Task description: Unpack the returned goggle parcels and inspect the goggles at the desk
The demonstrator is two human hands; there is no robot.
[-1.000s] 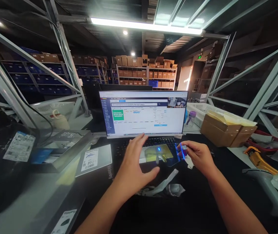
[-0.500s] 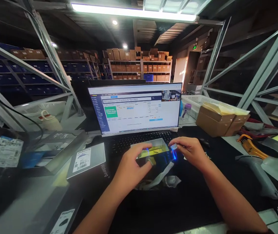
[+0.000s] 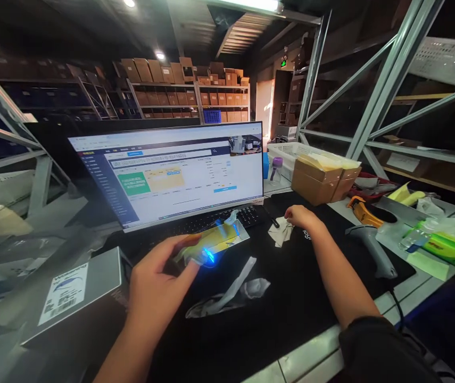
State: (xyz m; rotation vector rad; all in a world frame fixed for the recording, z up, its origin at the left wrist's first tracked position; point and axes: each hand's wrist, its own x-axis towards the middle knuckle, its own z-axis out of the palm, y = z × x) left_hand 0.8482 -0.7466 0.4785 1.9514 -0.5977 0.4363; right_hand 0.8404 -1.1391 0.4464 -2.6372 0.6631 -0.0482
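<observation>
My left hand (image 3: 157,274) is closed on the near end of a clear flat plastic case (image 3: 215,242) with a yellow insert and a blue glow, held just above the black keyboard (image 3: 219,219). My right hand (image 3: 301,217) reaches to the right onto the black desk mat (image 3: 283,303), its fingers closed on a small crumpled white paper (image 3: 280,233). A monitor (image 3: 171,170) with a web page stands behind the keyboard. Crumpled clear plastic wrap (image 3: 231,292) lies on the mat between my arms.
A grey boxed item with a label (image 3: 67,292) lies at the left. To the right are brown cardboard boxes (image 3: 323,178), a handheld scanner (image 3: 369,239), an orange tool (image 3: 357,205) and green-yellow packets (image 3: 446,247). Metal racking frames both sides; shelves of cartons stand behind.
My right hand let go of the clear case and moved right to the white paper. My left hand now holds the case alone. The camera turned to the right.
</observation>
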